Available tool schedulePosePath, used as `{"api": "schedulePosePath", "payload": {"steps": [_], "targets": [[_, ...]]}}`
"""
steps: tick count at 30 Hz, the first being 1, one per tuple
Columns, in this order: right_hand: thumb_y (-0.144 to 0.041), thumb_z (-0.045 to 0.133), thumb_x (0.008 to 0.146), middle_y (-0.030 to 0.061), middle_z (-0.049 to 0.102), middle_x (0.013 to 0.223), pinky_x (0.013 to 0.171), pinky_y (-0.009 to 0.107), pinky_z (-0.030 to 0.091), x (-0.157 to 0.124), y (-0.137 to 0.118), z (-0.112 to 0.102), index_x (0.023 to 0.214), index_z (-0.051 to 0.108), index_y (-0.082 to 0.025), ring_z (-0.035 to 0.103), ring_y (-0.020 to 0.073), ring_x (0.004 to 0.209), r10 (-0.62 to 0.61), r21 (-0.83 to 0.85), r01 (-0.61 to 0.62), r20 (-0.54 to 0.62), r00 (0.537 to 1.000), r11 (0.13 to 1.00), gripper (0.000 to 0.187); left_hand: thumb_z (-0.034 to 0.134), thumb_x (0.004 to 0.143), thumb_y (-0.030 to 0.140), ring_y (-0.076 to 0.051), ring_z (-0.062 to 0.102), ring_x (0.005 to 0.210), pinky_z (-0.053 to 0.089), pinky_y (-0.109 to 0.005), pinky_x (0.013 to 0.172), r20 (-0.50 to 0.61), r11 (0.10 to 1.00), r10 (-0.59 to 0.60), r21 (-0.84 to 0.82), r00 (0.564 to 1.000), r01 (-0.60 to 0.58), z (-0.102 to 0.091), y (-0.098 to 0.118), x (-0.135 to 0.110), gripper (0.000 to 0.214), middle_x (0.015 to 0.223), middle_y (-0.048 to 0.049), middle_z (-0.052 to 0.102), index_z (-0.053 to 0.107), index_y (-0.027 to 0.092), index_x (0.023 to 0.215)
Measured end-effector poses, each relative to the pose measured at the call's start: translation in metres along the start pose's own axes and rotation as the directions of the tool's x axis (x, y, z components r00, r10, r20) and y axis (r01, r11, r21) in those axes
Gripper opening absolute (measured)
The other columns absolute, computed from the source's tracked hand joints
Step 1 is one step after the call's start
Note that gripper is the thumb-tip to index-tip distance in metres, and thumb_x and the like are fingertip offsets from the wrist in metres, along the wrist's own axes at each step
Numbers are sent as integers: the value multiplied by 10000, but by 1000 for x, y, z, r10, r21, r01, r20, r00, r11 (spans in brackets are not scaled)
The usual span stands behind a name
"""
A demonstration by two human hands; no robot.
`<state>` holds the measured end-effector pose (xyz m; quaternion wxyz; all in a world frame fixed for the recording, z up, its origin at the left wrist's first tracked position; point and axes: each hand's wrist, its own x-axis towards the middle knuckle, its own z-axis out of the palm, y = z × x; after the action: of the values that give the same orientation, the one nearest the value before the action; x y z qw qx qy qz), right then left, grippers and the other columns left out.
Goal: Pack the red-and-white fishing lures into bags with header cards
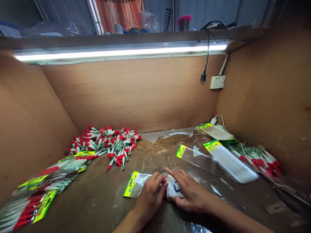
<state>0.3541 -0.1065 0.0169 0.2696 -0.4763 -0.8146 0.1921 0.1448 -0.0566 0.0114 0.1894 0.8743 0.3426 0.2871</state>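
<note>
My left hand (152, 191) is closed, fingers pinched at the end of a clear plastic bag (143, 182) with a yellow-green "BCT LURE" header (131, 185). The bag lies flat on the table, partly hidden under that hand. Right beside it, my right hand (188, 191) grips a white piece with a blue letter and red edge (173, 187), thumb and fingers on either side of it. The hands nearly meet there, and what lies between the fingertips is mostly hidden. The kind of the white piece cannot be made out.
Loose red-and-white fishing lures (107, 142) are heaped at the back left. Packed lure bags (43, 184) lie along the left. To the right are flat bags (230, 161), a single bag (196, 158) and more lures (263, 160). A plug (203, 77) hangs above.
</note>
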Motion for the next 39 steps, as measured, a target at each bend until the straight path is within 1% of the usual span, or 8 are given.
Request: {"api": "schedulePosePath", "payload": {"steps": [5,11,13,16,22,29,35,39], "targets": [[-268,664,788,81,352,1558,1179,455,272,-1,0,-2,1554,264,-292,339,270,1406,-25,11,25,13,1000,1000,865,486,997,256,-205,587,848,457,-308,754,28,999,35,2,999,-35,2,7,-4,157,925,-45,609,610,225,904],[-372,752,771,90,483,1442,1124,474,351,3,5,-2,1378,541,-308,443,299,1322,14,20,-15,22,1000,1000,646,530,987,375,-237,640,981,493,-350,862,154,995,56,-89,986,-43,-24,1,-1,199,1022,-61,693,684,254,1016],[-347,788,734,98,496,1423,1106,441,382,4,10,0,1337,574,-280,468,288,1301,20,58,-20,0,1000,998,643,546,974,432,-283,573,1199,445,-426,1015,159,1000,12,-24,987,-9,-34,-12,1,323,1251,-89,650,619,271,1244],[-344,809,713,124,510,1407,1100,446,388,5,19,6,1302,595,-238,479,291,1294,24,92,-21,-34,999,995,636,639,880,570,-355,267,1470,222,-577,1179,321,997,22,69,947,-46,-40,-34,1,761,1579,-94,366,325,320,1527],[-263,810,690,135,517,1388,1110,464,370,7,20,13,1334,542,-215,476,292,1297,-58,131,69,-87,995,989,699,717,750,674,-354,93,1515,127,-573,1213,469,992,99,24,877,-124,-25,-39,5,1133,1648,-99,173,67,282,1590],[-170,779,674,78,500,1289,1057,378,429,7,-4,9,1253,493,-237,512,249,1218,9,179,13,-125,992,984,649,758,736,569,-373,138,1505,199,-577,1196,454,996,87,-11,887,-93,-12,-23,14,1092,1637,-124,212,136,277,1584],[-219,782,728,100,334,1450,1173,404,320,5,-2,19,1493,233,-266,361,245,1379,64,177,-30,-189,980,984,942,767,713,595,-406,126,1500,128,-617,1196,449,985,153,0,880,-172,-8,-21,16,1143,1634,-149,207,126,232,1587],[-236,700,827,111,297,1488,1195,427,294,9,0,29,1524,178,-265,296,244,1430,101,166,-58,-264,959,984,871,781,682,625,-416,102,1501,116,-621,1193,457,986,136,26,879,-166,-2,-22,18,1192,1641,-147,184,113,234,1588]]}}
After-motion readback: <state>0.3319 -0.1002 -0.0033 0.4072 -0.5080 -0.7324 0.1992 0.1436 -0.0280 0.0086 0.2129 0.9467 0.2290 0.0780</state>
